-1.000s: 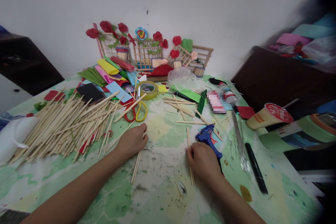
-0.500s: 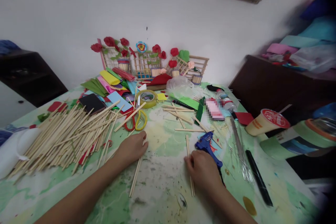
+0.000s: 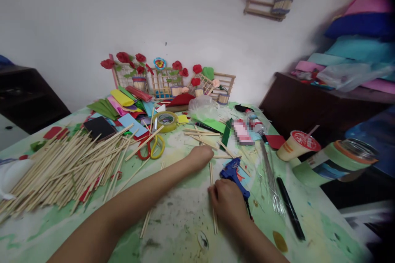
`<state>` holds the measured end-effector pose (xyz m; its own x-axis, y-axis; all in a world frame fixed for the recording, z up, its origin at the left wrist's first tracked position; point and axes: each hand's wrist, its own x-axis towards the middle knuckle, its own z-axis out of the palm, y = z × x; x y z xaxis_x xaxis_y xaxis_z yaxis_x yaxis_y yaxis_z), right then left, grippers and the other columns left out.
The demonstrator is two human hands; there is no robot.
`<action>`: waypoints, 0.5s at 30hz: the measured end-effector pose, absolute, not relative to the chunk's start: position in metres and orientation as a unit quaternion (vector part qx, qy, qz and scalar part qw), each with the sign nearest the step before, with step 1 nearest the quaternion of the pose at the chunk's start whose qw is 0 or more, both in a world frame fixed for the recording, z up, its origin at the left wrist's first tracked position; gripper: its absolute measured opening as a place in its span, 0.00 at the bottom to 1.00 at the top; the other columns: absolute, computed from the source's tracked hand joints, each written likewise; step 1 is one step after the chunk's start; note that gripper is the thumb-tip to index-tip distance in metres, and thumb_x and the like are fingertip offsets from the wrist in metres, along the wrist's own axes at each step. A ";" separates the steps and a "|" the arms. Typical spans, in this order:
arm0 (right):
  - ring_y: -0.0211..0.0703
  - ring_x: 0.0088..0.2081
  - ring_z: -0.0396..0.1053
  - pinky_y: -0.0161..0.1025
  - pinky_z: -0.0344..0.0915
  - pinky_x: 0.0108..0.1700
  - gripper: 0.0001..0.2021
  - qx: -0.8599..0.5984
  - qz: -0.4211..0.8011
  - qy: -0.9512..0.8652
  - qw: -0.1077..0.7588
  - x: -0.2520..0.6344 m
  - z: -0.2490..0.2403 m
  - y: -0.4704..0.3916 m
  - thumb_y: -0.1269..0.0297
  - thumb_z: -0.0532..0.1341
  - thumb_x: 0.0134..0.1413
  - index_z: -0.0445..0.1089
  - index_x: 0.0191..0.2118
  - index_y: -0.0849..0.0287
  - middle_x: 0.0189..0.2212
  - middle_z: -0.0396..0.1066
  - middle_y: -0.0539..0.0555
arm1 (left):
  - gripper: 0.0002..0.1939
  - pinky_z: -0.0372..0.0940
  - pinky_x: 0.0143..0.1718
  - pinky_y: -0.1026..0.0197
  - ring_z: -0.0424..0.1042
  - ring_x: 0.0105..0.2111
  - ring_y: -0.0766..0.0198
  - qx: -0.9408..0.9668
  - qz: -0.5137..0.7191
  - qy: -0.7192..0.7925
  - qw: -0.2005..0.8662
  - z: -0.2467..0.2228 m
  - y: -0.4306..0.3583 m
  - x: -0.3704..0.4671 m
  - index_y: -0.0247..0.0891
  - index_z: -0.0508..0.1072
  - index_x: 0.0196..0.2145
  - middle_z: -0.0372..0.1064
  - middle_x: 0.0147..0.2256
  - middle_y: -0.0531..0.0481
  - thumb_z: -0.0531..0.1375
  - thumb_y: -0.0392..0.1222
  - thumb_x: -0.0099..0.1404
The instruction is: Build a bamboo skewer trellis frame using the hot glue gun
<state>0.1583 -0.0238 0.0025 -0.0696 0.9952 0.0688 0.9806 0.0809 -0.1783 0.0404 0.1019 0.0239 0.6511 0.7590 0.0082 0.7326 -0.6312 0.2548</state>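
My left hand [image 3: 201,158] reaches across the table's middle, over the near side of some loose wooden sticks [image 3: 202,133]. Its fingers are turned away from the camera and hidden. Under my left forearm lies a pair of wooden sticks [image 3: 146,224], side by side. My right hand [image 3: 228,200] rests on the table with curled fingers, closed on the edge of a second upright-lying pair of sticks [image 3: 215,224]. Just beyond my right hand lies a blue glue gun [image 3: 232,169], its nozzle end near a crosswise stick.
A large heap of wooden sticks [image 3: 64,168] covers the left side. Scissors [image 3: 157,148], a tape roll [image 3: 166,121] and folded coloured paper [image 3: 121,98] lie behind. On the right are wires [image 3: 271,185], a black rod [image 3: 290,209], a drink cup [image 3: 296,146] and a green jar [image 3: 333,160].
My left hand has let go of the left pair of sticks and moved right and away from me. My right hand stays by its pair. The camera view has shifted slightly.
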 end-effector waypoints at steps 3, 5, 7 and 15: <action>0.45 0.33 0.68 0.39 0.51 0.34 0.13 -0.675 0.043 -0.731 0.087 0.158 0.001 -0.023 0.65 0.54 0.58 0.70 0.27 0.61 0.28 0.73 0.57 | 0.14 0.62 0.44 0.61 0.68 0.44 0.58 0.922 0.042 0.381 0.060 0.016 0.105 0.044 0.34 0.72 0.39 0.70 0.41 0.44 0.48 0.26 0.63; 0.46 0.34 0.68 0.39 0.51 0.34 0.12 -0.675 0.046 -0.731 0.084 0.159 0.000 -0.023 0.64 0.54 0.58 0.71 0.27 0.61 0.29 0.73 0.57 | 0.14 0.63 0.42 0.60 0.69 0.43 0.58 0.933 0.028 0.358 0.029 0.013 0.110 0.046 0.33 0.71 0.39 0.70 0.40 0.43 0.47 0.27 0.64; 0.46 0.33 0.68 0.39 0.51 0.34 0.12 -0.674 0.047 -0.732 0.083 0.160 -0.001 -0.023 0.64 0.54 0.58 0.71 0.27 0.61 0.29 0.73 0.57 | 0.12 0.65 0.40 0.61 0.70 0.41 0.57 0.938 0.009 0.344 0.026 0.012 0.116 0.047 0.33 0.72 0.36 0.71 0.39 0.42 0.50 0.28 0.64; 0.46 0.33 0.68 0.39 0.50 0.34 0.12 -0.670 0.041 -0.735 0.092 0.159 -0.002 -0.023 0.64 0.54 0.58 0.71 0.28 0.61 0.29 0.73 0.58 | 0.11 0.67 0.36 0.58 0.71 0.38 0.56 0.940 -0.010 0.340 -0.005 0.014 0.118 0.027 0.31 0.70 0.34 0.69 0.38 0.40 0.49 0.28 0.63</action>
<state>0.1595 -0.0233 -0.0022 -0.0846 0.9932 0.0796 0.9781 0.0981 -0.1833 0.0270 0.1175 0.0136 0.7690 0.6390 -0.0160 0.6389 -0.7692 -0.0154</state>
